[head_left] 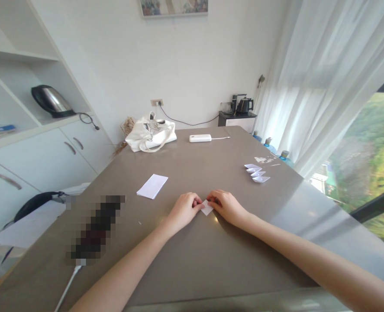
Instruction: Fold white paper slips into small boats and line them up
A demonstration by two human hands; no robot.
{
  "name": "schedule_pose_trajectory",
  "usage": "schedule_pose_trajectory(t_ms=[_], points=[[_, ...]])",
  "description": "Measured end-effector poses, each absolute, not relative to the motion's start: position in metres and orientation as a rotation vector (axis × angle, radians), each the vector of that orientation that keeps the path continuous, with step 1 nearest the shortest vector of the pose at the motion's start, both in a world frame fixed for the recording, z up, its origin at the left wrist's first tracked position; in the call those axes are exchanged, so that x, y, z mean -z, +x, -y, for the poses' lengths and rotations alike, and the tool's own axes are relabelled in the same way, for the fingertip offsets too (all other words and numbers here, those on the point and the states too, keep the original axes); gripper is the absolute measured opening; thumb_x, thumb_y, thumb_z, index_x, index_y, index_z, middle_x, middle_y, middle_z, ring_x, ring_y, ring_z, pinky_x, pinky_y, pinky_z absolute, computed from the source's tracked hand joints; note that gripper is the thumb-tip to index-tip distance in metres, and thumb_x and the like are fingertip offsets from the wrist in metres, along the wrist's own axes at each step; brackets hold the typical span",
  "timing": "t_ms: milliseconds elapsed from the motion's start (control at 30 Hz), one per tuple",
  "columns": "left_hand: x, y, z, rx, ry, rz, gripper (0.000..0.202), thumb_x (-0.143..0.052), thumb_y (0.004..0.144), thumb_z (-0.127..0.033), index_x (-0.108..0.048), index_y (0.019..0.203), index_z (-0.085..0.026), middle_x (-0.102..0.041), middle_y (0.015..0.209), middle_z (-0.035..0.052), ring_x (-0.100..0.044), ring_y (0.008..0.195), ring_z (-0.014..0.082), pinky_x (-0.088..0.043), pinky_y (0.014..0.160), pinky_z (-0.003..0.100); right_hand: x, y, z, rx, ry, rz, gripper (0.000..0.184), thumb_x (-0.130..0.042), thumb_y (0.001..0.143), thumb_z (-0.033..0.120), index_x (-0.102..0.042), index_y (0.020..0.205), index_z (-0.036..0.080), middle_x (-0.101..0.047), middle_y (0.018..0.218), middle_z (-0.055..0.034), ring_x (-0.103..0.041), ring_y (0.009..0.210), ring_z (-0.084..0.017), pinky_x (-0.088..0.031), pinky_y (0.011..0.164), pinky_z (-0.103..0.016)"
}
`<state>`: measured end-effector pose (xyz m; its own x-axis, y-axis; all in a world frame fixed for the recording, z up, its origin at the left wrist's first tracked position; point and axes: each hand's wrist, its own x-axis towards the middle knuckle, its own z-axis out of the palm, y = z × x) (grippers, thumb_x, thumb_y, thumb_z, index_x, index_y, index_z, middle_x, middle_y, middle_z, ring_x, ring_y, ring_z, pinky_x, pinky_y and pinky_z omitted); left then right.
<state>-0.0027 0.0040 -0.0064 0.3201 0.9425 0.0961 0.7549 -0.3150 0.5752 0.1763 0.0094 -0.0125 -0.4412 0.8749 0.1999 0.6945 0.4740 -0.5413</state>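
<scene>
A small folded piece of white paper (206, 208) lies on the grey-brown table (185, 255) between my two hands. My left hand (184, 209) pinches its left edge with curled fingers. My right hand (227, 206) pinches its right edge the same way. Both forearms reach in from the lower edge of the view. Most of the paper is hidden by my fingertips.
A stack of white paper sheets (152, 186) lies to the left. Several folded paper boats (257, 173) sit at the right, with paper scraps (265, 159) behind. A white handbag (150, 136) and a white power bank (200, 138) rest at the far edge. A blurred dark object (94, 229) stands near left.
</scene>
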Motion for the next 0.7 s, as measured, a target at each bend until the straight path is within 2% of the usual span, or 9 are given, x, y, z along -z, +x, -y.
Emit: schedule_pose_trajectory(t_ms=[233, 367, 433, 533, 700], points=[[0.019, -0.006, -0.006, -0.64, 2.242, -1.415, 0.019, -0.057, 0.082, -0.034, -0.062, 0.08, -0.016, -0.064, 0.082, 0.0049, -0.058, 0.074, 0.017, -0.042, 0.066, 0.026, 0.002, 0.186, -0.011, -0.723, -1.313, 2.244, 0.017, -0.064, 0.077, 0.025, -0.071, 0.088, 0.014, -0.065, 0.071, -0.0034, -0.054, 0.061, -0.013, -0.038, 0.055, -0.021], [0.015, -0.007, -0.006, -0.683, 2.19, -1.28, 0.018, -0.055, 0.084, -0.034, -0.06, 0.08, -0.017, -0.063, 0.076, 0.0021, -0.056, 0.067, 0.0138, -0.04, 0.06, 0.022, 0.003, 0.189, -0.012, -0.877, -1.269, 2.16, 0.021, -0.062, 0.078, 0.033, -0.07, 0.079, 0.014, -0.066, 0.065, -0.0026, -0.055, 0.058, -0.012, -0.037, 0.053, -0.02], [0.01, -0.007, -0.007, -0.735, 2.144, -1.227, 0.016, -0.056, 0.084, -0.033, -0.06, 0.083, -0.017, -0.065, 0.073, 0.0005, -0.056, 0.063, 0.0126, -0.039, 0.058, 0.021, 0.0, 0.189, -0.013, -0.833, -1.243, 2.141, 0.019, -0.063, 0.078, 0.031, -0.07, 0.075, 0.013, -0.066, 0.063, -0.0023, -0.054, 0.058, -0.012, -0.037, 0.055, -0.02], [0.003, -0.006, -0.006, -0.865, 2.103, -1.206, 0.014, -0.058, 0.083, -0.03, -0.063, 0.087, -0.017, -0.069, 0.076, 0.0007, -0.059, 0.066, 0.0126, -0.042, 0.064, 0.022, -0.005, 0.189, -0.013, -0.659, -1.222, 2.157, 0.014, -0.062, 0.078, 0.024, -0.07, 0.073, 0.014, -0.065, 0.063, -0.0018, -0.05, 0.057, -0.011, -0.035, 0.056, -0.021], [-0.001, -0.003, -0.004, -0.896, 2.024, -1.241, 0.02, -0.057, 0.083, -0.028, -0.064, 0.07, -0.015, -0.069, 0.068, 0.0024, -0.06, 0.062, 0.0133, -0.041, 0.061, 0.022, -0.005, 0.188, -0.013, -0.705, -1.216, 2.117, 0.014, -0.058, 0.078, 0.02, -0.07, 0.076, 0.013, -0.065, 0.062, -0.0017, -0.048, 0.055, -0.01, -0.034, 0.054, -0.021]])
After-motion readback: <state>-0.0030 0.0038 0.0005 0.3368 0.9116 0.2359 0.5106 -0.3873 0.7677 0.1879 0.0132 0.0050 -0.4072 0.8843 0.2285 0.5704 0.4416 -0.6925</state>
